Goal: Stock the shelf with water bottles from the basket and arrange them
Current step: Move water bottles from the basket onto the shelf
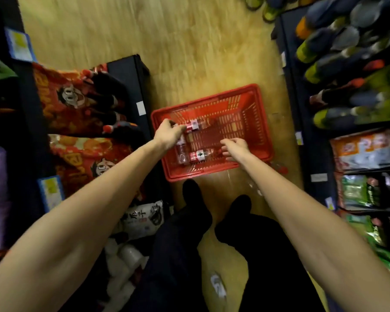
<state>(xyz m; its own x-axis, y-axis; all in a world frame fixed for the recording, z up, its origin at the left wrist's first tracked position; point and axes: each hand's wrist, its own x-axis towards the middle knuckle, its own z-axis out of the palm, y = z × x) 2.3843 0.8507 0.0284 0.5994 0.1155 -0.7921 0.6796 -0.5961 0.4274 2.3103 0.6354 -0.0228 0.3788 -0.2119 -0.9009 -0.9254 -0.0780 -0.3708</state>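
— Looking down, what is seen on the floor [144, 30]?

— A red basket [262, 122] is set on the wood floor, between two dark shelves, just beyond the person's dark shoes [190, 194].

— Where are the bottles?

— Three clear bottles with red labels are seen lying in the basket. One bottle [195, 125] lies at the far left, slanting toward the middle. A second [182, 152] lies along the left wall, and a third [200, 155] lies across the near side.

— How are the hands held?

— The left hand [168, 134] is reached over the left rim, its fingers curled at the cap end of the far bottle; contact seems to be made, but a firm grip cannot be told through the blur. The right hand [235, 147] is lowered into the near right part, fingers loosely bent and partly open, close to the cap end of the near bottle. Whether it is touched cannot be told.

— And the shelves?

— Red snack bags [77, 97] are stacked on the left shelf [131, 70]; dark drink bottles [338, 41] and bright packets [365, 149] are kept on the right one [302, 109].
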